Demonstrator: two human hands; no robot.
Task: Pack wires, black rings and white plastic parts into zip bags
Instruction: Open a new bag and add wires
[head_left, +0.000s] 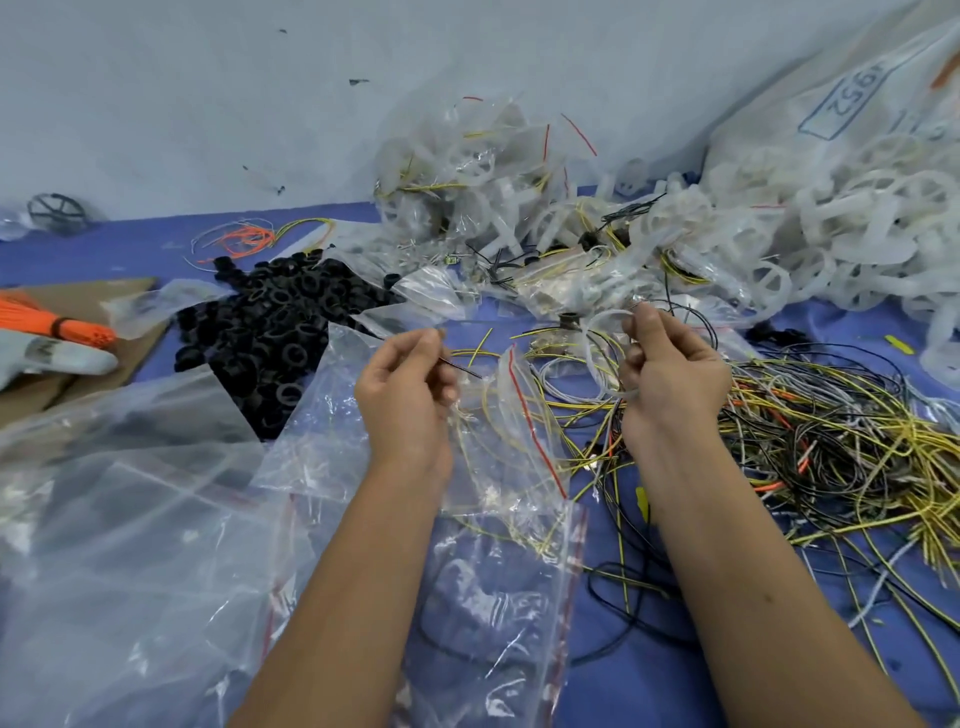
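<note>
My left hand (408, 382) pinches a thin black wire (462, 368) and holds the mouth of a clear zip bag (511, 447) with a red seal line; yellow wire shows inside the bag. My right hand (670, 371) grips a white plastic ring part (602, 358) just right of the bag's mouth. A heap of black rings (275, 322) lies to the left on the blue table (649, 675). Tangled yellow, black and grey wires (841, 452) spread out on the right.
Empty zip bags (145, 545) lie at lower left and between my forearms. Filled bags (467, 187) pile up at the back by the wall. A big sack of white plastic parts (841, 208) fills the right rear. Orange ties (57, 327) and a glove lie far left.
</note>
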